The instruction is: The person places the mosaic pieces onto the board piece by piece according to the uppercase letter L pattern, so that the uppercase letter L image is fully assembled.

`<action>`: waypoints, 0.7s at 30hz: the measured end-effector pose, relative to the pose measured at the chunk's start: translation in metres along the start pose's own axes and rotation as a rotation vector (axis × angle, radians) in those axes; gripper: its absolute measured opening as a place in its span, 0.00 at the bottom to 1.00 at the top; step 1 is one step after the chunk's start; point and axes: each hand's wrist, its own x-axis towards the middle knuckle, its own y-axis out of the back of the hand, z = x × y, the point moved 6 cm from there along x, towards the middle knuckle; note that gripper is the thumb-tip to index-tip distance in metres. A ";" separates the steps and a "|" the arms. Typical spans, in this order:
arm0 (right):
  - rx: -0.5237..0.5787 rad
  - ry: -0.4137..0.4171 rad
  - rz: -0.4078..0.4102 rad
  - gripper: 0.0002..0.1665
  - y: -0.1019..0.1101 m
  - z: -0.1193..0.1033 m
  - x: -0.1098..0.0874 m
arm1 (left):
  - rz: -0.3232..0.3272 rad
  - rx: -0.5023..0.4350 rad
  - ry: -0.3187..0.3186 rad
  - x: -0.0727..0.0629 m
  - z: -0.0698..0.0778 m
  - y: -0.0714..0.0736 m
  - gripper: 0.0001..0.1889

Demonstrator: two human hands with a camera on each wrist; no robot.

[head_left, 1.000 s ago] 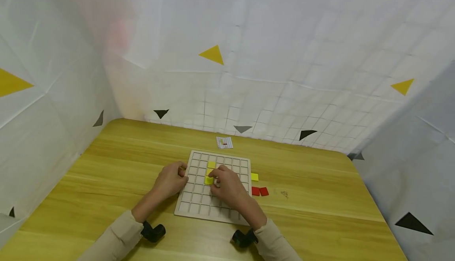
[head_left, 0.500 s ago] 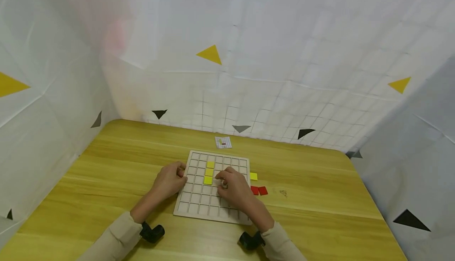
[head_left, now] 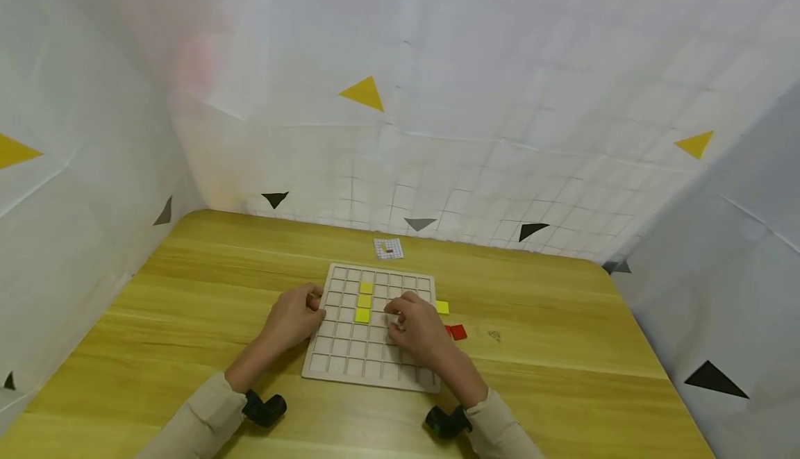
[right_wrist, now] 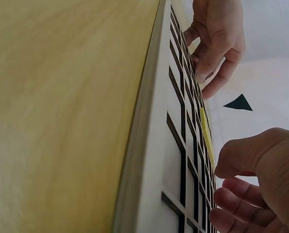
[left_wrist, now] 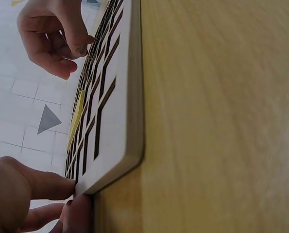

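From the head view, the left hand [head_left: 292,319] is at the left edge of a wooden grid board [head_left: 340,346] on the desk [head_left: 562,348], and the right hand [head_left: 415,327] is over the board's right half. Three yellow squares [head_left: 364,301] sit in a column on it; a loose yellow square [head_left: 443,307] and some red squares [head_left: 459,332] are just off its right side, with a little card [head_left: 389,248] past the far edge. Left wrist view: left fingers [left_wrist: 78,213] pinching the board near a corner. Right wrist view: right fingers [right_wrist: 239,206] loosely curled, thumb spread apart from them.

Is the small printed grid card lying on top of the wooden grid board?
No, the printed grid card lies on the table, beyond the far edge of the wooden grid board.
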 end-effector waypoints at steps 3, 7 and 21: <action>-0.011 0.000 0.006 0.11 0.000 0.001 0.000 | 0.000 -0.010 0.002 0.000 -0.001 0.001 0.18; -0.025 0.004 0.025 0.11 0.002 0.005 -0.002 | -0.005 -0.017 0.001 -0.001 -0.002 0.000 0.18; -0.014 -0.010 0.068 0.14 0.019 0.024 -0.012 | 0.005 -0.005 -0.025 -0.002 -0.001 0.002 0.18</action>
